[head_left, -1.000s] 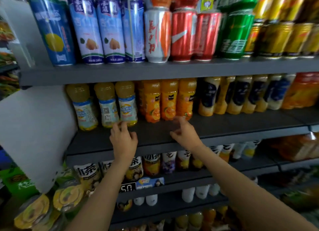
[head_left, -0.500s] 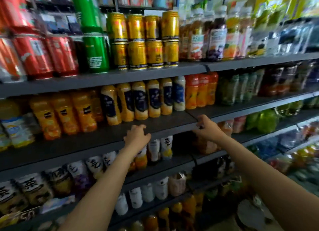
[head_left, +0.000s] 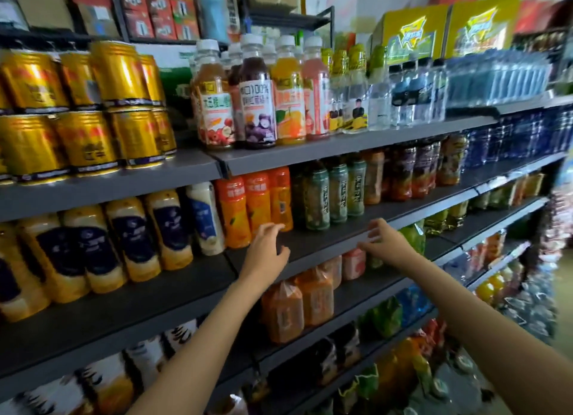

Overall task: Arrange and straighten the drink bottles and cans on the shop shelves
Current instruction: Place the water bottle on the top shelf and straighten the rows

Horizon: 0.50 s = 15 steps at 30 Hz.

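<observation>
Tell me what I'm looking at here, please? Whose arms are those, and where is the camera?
This picture comes from a small camera worn on a person's head, so you see what they see. The two bare arms are theirs; there is no robot. They stand in a shop, in front of grey metal shelves full of drinks.

Their left hand reaches toward the orange plastic juice bottles and its fingertips are right by one of them, but I cannot tell if they touch. It holds nothing. Their right hand rests on the front edge of the same shelf, below the dark green tea bottles, and holds nothing either.

Higher up on the left stand shiny gold cans, stacked two high. Beside them are tall juice bottles with white caps.
</observation>
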{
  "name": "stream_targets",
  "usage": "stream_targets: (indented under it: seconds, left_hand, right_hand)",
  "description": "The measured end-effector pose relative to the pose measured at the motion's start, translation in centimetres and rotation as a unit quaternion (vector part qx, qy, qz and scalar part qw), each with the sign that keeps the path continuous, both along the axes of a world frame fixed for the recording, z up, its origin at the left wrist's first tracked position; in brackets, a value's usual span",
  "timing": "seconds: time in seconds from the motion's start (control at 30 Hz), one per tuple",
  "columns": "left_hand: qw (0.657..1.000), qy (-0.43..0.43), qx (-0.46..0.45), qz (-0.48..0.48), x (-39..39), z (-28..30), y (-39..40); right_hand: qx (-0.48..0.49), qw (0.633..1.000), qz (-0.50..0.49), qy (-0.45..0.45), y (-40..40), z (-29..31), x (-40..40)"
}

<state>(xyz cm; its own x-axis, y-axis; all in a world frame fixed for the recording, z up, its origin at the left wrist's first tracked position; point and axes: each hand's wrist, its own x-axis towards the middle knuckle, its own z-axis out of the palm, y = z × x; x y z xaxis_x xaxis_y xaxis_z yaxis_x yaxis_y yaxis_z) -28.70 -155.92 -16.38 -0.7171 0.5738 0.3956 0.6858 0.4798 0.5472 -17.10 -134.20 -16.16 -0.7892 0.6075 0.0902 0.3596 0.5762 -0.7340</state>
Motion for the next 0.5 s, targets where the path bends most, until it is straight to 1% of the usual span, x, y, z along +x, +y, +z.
stream_targets:
  seconds: [0.07,0.13,0.2,0.3,0.4,0.43,0.5]
  left_hand:
    - [1.0,0.027,0.005,0.004,-1.3,-0.5,4.0]
    - [0.999,0.033,-0.008,0.005,-2.0,-1.0,8.0]
    - [0.999,0.022,-0.032,0.002,-2.5,-1.3,11.5]
    - [0.999,-0.005,-0.04,0.012,-3.4,-1.5,15.5]
    - [0.997,-0.038,-0.031,0.067,-4.5,-2.1,18.4]
    - [0.995,-0.038,-0.029,0.085,-4.7,-2.5,19.1]
    - [0.993,-0.01,-0.02,0.117,-5.1,-3.4,20.1]
  right_hand:
    - [0.017,1.0,-0.014,-0.01,3.8,0.4,-1.4]
    - [0.032,0.999,-0.02,-0.017,7.3,0.7,-2.7]
    - [0.032,0.999,-0.026,-0.012,10.3,1.0,-4.1]
    - [-0.007,1.0,-0.017,-0.006,13.5,0.5,-6.3]
    - [-0.033,0.999,0.019,0.003,15.9,-0.5,-9.3]
    - [-0.04,0.998,0.038,0.0,16.4,-0.8,-10.3]
    - [-0.042,0.996,0.077,0.004,17.3,-1.7,-12.1]
